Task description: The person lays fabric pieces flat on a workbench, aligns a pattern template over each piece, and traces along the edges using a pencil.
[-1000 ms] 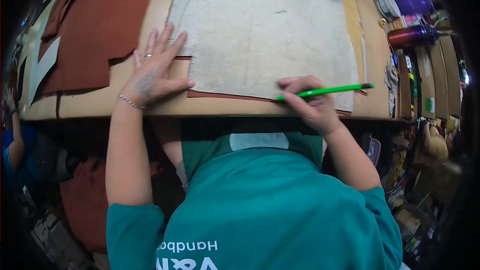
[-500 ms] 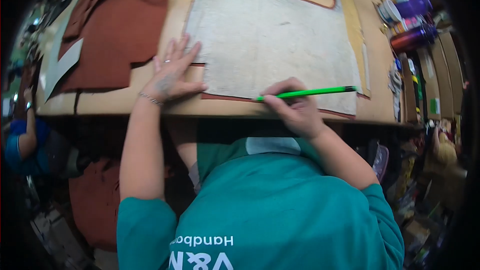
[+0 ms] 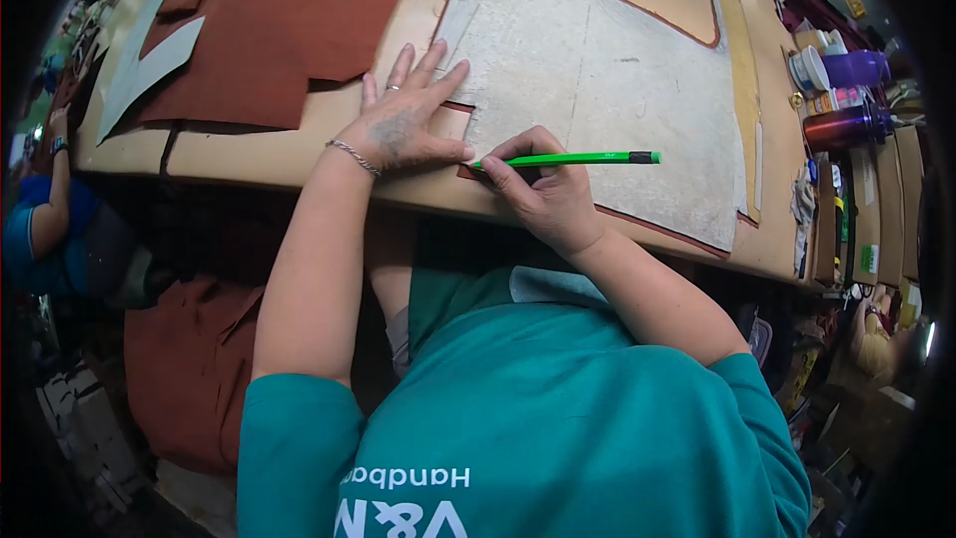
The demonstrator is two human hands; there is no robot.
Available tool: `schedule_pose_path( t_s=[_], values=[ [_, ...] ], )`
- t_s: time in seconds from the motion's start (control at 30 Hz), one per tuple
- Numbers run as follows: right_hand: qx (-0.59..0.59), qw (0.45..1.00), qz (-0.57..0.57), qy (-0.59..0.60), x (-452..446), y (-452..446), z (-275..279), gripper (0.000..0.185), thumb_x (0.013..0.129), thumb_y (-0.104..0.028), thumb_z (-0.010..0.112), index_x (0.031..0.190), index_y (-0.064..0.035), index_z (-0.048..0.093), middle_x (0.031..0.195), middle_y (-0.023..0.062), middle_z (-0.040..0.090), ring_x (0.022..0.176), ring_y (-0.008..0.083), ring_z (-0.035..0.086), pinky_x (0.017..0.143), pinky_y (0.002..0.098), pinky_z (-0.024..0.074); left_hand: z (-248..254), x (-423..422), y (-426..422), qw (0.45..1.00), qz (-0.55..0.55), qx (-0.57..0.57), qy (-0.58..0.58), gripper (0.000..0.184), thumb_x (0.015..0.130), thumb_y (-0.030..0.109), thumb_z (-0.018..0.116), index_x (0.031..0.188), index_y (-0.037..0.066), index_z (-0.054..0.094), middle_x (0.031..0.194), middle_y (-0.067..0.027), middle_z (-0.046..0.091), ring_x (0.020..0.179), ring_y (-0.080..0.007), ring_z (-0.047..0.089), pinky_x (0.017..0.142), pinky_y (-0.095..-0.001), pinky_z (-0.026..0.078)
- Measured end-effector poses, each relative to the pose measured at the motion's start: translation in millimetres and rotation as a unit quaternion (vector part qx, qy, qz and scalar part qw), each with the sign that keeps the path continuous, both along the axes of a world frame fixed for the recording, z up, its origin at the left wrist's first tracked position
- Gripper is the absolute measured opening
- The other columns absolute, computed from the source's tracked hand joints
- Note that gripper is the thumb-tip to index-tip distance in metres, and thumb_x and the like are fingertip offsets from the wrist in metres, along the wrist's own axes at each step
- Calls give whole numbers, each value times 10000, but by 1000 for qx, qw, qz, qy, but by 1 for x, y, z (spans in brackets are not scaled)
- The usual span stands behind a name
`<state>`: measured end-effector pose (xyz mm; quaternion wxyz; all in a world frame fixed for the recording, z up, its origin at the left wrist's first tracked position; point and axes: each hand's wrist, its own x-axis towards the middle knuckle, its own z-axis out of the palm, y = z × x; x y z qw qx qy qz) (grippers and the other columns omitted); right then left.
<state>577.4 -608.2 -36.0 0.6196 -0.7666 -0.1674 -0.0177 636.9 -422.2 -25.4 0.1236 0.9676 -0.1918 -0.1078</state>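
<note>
A large grey-white template (image 3: 637, 100) lies flat, with reddish-brown material (image 3: 667, 232) showing as a thin border along its edges. My left hand (image 3: 403, 127) rests with fingers spread across the template's left edge and the tan surface (image 3: 329, 154) beside it. Between the thumb and fingers of my right hand (image 3: 543, 187) is a green pencil (image 3: 588, 158), held nearly level. Its tip meets the template's lower left corner area, close to my left thumb. My right hand covers part of the near edge.
Reddish-brown sheets (image 3: 289, 20) lie at the left, with a pale angular piece (image 3: 164, 70) on them. A yellowish strip (image 3: 735, 70) runs beside the template's right side. Bottles (image 3: 846, 125) and tubs stand at the right edge. Another person's arm (image 3: 58, 179) shows far left.
My right hand has slid the pencil left along the near edge, up to my left thumb. My left hand stays spread at the template's edge. The camera view has tilted.
</note>
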Motion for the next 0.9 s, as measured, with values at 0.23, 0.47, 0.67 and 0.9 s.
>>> schedule_pose_path(
  t_s=[0.23,0.47,0.67,0.9],
  values=[
    [-46,987,-114,98,-47,-154,7,73,792,-36,599,854,-38,561,904,81,604,880,167,574,794,292,452,2,1,-1,1000,-1,-18,18,950,568,510,691,1370,244,259,1465,-50,88,1342,-314,22,994,-619,45],
    [-74,944,-319,31,-95,-272,56,60,828,-39,565,819,-14,512,828,78,581,809,139,570,760,245,431,6,1,0,1000,-10,-7,14,957,579,539,681,1371,220,251,1459,-76,93,1334,-344,36,983,-638,60],
    [-50,995,-88,12,16,-97,26,124,805,-113,610,824,-31,519,727,41,532,706,98,520,628,237,428,1,13,30,956,-1,-290,-44,684,740,303,648,1325,113,350,1391,-127,278,1290,-288,240,1023,-443,204],
    [14,999,-14,31,63,34,-6,162,805,-142,617,809,-11,522,666,87,577,601,116,532,559,262,437,16,29,46,973,60,-163,-150,485,758,310,626,1178,97,512,1302,-104,398,1181,-250,390,933,-405,346]
  ],
)
